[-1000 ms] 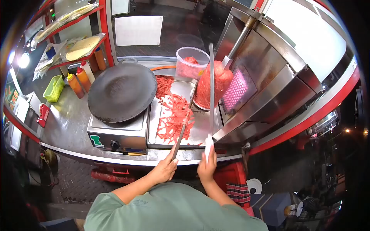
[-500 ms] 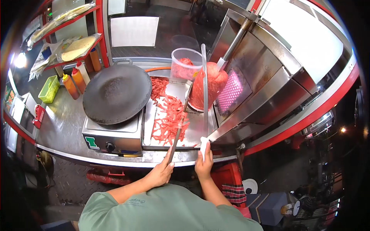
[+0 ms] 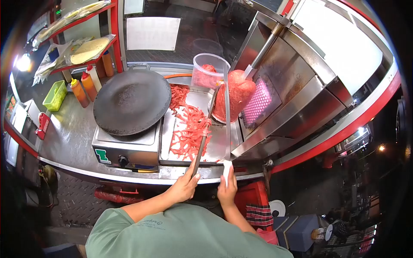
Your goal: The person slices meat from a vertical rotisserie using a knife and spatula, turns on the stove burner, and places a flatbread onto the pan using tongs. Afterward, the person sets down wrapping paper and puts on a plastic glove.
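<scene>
My right hand (image 3: 227, 189) is closed around the white handle of a long knife (image 3: 227, 124), whose thin blade points up along the near left side of the reddish meat cone (image 3: 238, 92). The cone is on an upright spit. My left hand (image 3: 185, 187) grips a long, dark metal tool (image 3: 201, 150); its exact kind is unclear. Red meat strips cling to it partway up, and its far end is close to the cone's left side. Sliced red meat (image 3: 189, 133) lies in the metal tray (image 3: 167, 142) below.
Left of the tray, a black domed pan (image 3: 131, 103) sits on a burner (image 3: 124, 150). Behind the tray is a clear tub (image 3: 211, 71) with red meat. Sauce bottles (image 3: 79, 92) and a green basket (image 3: 55, 95) stand farther left. A metal grill (image 3: 279, 64) rises behind the cone.
The knife has shifted slightly left and toward me, its blade more upright. The dark tool has moved a little right, with meat strips now bunched on it.
</scene>
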